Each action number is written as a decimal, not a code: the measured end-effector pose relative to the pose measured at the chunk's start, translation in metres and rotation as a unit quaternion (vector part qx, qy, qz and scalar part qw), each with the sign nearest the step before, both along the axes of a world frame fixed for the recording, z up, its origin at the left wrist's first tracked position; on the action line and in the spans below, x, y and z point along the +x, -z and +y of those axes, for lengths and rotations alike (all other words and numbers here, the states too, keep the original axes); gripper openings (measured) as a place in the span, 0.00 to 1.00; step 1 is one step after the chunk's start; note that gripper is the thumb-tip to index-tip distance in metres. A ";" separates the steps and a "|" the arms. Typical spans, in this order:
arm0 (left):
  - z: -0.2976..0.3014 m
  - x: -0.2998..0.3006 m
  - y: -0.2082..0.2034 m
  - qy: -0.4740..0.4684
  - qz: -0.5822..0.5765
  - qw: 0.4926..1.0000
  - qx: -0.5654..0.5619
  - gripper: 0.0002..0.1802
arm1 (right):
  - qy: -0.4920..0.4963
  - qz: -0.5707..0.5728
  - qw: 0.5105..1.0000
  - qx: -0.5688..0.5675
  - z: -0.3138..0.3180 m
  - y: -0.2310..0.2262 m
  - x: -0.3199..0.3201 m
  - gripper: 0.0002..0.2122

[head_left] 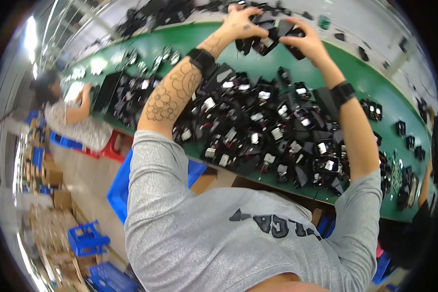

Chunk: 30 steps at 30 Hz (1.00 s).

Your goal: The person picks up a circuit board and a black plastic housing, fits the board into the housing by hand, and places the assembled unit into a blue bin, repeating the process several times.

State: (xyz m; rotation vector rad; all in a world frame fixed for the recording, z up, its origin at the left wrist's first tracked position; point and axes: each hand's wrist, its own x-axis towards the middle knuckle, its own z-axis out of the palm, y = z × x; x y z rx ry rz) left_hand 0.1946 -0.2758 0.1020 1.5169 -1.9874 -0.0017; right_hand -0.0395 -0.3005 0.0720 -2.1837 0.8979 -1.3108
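Observation:
At the far side of the green table, my two arms are stretched out over a small cluster of black plastic housings (265,45). My left hand (239,24) curves round the cluster's left side, thumb and fingers apart with black parts between them. My right hand (305,43) has its thumb and forefinger round a black housing (291,29) on the right side. The far fingers of both hands are partly hidden by the parts. Below my hands lies a wide heap of similar black housings (255,117) with pale labels and thin red and black wires.
The green table (190,36) curves across the view. A plastic bottle (324,20) stands beyond its far edge. On the left a person (78,114) sits at the table; another person's arm (426,182) shows at far right. Blue stools (87,238) and cartons (48,228) stand on the floor.

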 end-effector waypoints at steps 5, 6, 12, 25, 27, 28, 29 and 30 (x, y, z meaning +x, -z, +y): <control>0.134 0.055 -0.065 -0.075 -0.004 0.997 0.007 0.40 | -0.042 0.006 0.999 0.027 0.102 -0.059 0.077 0.28; 0.161 0.073 -0.065 -0.010 0.042 0.999 -0.032 0.39 | -0.049 0.000 0.999 -0.022 0.118 -0.064 0.092 0.27; 0.322 0.174 -0.058 -0.163 0.055 0.983 0.070 0.38 | -0.123 -0.055 0.985 -0.111 0.242 -0.038 0.216 0.24; 0.541 0.268 0.259 -0.236 0.426 0.841 0.235 0.35 | -0.180 0.176 0.906 0.341 0.422 0.231 0.356 0.28; 0.538 0.244 0.285 -0.203 0.559 0.760 0.262 0.32 | -0.134 0.167 0.829 0.516 0.411 0.263 0.344 0.27; 0.541 0.230 0.293 -0.197 0.615 0.718 0.260 0.32 | -0.195 0.083 0.744 0.634 0.400 0.285 0.340 0.21; 0.550 0.232 0.315 -0.171 0.569 0.764 0.251 0.30 | -0.244 -0.011 0.733 0.635 0.406 0.295 0.336 0.17; 0.548 0.239 0.332 -0.136 0.512 0.814 0.237 0.28 | -0.217 -0.049 0.715 0.663 0.403 0.310 0.345 0.16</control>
